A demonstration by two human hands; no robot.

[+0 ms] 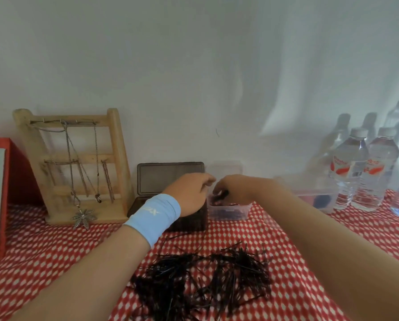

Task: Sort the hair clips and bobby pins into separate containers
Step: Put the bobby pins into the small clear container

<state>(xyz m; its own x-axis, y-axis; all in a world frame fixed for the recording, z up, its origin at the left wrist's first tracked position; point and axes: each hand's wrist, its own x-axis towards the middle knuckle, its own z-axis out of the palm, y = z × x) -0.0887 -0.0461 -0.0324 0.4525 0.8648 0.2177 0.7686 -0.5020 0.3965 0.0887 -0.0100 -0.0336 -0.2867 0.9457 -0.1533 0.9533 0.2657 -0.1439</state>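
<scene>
Checked cloth (54, 262): tub (247, 210) holds dark pieces (225, 214).

I'm seeing black bobby pins (205, 281) lying on red cloth (54, 262) with white diamonds (light-blue wristband (154, 216)), a dark-brown box (170, 177).

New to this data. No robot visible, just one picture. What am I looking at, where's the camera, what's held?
No machine here: a person works with bare hands, and the single picture comes from a camera worn on their head, looking forward and down. The left hand, with a blue wristband, hovers curled over a dark box with its lid up; whether it holds anything is hidden. The right hand is over a clear tub and pinches a dark piece, too blurred to name. Nearer the camera lies a pile of black bobby pins on a red patterned cloth. A wooden necklace stand is at the left, water bottles at the right.
</scene>
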